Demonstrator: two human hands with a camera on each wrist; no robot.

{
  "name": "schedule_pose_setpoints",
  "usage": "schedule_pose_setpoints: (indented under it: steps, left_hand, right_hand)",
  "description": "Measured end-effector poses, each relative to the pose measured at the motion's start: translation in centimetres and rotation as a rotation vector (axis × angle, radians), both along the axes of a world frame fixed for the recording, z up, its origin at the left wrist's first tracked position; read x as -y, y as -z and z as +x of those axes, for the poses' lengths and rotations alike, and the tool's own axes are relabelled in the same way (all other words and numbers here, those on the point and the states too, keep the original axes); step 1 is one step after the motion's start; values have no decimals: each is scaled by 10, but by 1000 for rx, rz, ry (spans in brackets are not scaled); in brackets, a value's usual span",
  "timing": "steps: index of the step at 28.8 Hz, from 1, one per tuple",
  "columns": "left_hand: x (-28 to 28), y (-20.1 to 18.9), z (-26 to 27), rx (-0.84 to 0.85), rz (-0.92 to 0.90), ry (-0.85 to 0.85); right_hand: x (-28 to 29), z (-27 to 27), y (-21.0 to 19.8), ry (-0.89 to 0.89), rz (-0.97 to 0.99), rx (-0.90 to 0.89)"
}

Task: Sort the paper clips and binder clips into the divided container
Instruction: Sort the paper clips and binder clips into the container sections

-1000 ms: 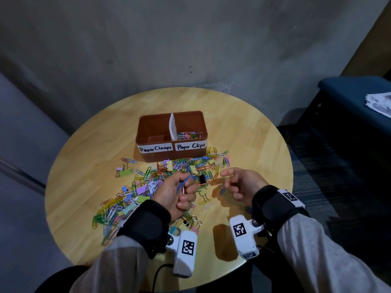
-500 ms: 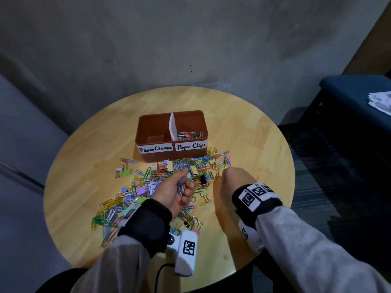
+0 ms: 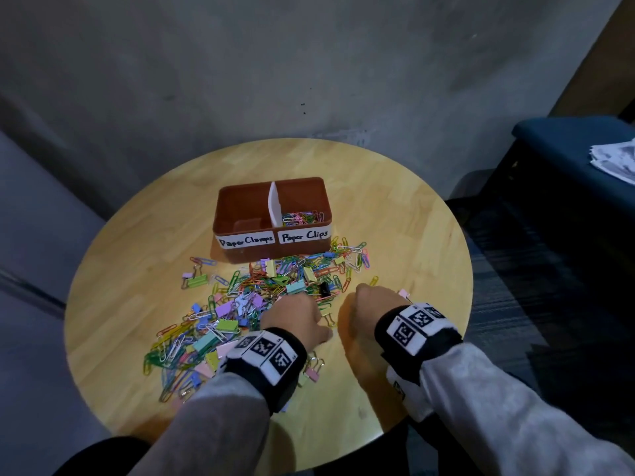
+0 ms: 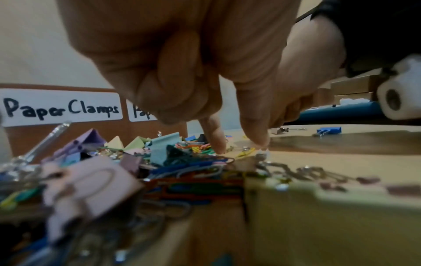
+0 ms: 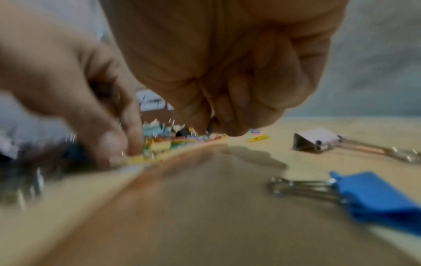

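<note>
The brown divided container (image 3: 271,218) stands mid-table; its right "Paper Clips" half holds coloured paper clips (image 3: 302,218), and I see nothing in the left "Paper Clamps" half (image 3: 247,221). A mixed pile of clips (image 3: 240,304) spreads in front of it. My left hand (image 3: 295,314) is palm down at the pile's right edge. Its index finger (image 4: 216,142) and thumb (image 4: 257,136) reach down around a small yellow clip (image 4: 246,153) on the wood, the other fingers curled. My right hand (image 3: 371,304) hovers just to the right, curled into a fist (image 5: 227,122); no clip shows in it.
A blue binder clip (image 5: 373,194), a pale binder clip (image 5: 316,138) and a yellow paper clip (image 5: 258,138) lie loose right of my right hand. The round wooden table (image 3: 412,235) ends close behind my wrists. A blue chair (image 3: 567,149) with papers (image 3: 615,159) stands at right.
Both hands have turned palm down. The left hand dropped from chest height onto the pile's edge, finger and thumb now on the table. The right fist stayed beside it.
</note>
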State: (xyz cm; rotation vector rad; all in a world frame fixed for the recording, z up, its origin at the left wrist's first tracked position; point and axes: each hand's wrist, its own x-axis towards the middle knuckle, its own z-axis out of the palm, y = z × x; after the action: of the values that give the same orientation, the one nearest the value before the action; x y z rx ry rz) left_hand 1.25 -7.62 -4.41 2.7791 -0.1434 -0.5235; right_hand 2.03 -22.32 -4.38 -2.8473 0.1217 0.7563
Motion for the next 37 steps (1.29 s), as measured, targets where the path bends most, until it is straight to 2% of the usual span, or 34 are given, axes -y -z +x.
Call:
schedule_pose_setpoints:
  steps: [3,5,7,10,13,18,23,25,28,30,33,37]
  left_hand:
    - [7,2,3,28,139,75]
    - [11,4,5,33,183,107]
    - [15,5,6,32,190,124]
    - [21,4,7,47,191,135]
    - [26,3,9,4,213,141]
    - [31,1,8,-96,322,224]
    - [33,3,7,-117,463,298]
    - [29,0,7,-117,419,267]
    - [17,-7,12,-81,116,137]
    - [10,-13,20,-75,-200,-15]
    - [0,-27,38,-180,-749,-337]
    - [-11,-53,69,-324,-1152,-538]
  right_hand:
    - [11,-3,3,262,323,79]
    - [20,-9,4,559,694,73]
    - [29,-17,3,766,1023,9]
    - [40,-28,1,888,1489,-142]
    - [50,-30,-1,946,1714,-203]
    - [53,-20,-5,1025,1707,-268]
    - [49,3,-14,965,1500,-253]
    - [46,10,-22,932,1449,-224]
    - [42,21,-34,877,1368,-184]
    - [40,31,-45,809,1287,-169]
    - [36,53,-66,728,1129,-101]
    - [26,83,-89,714,1102,-28]
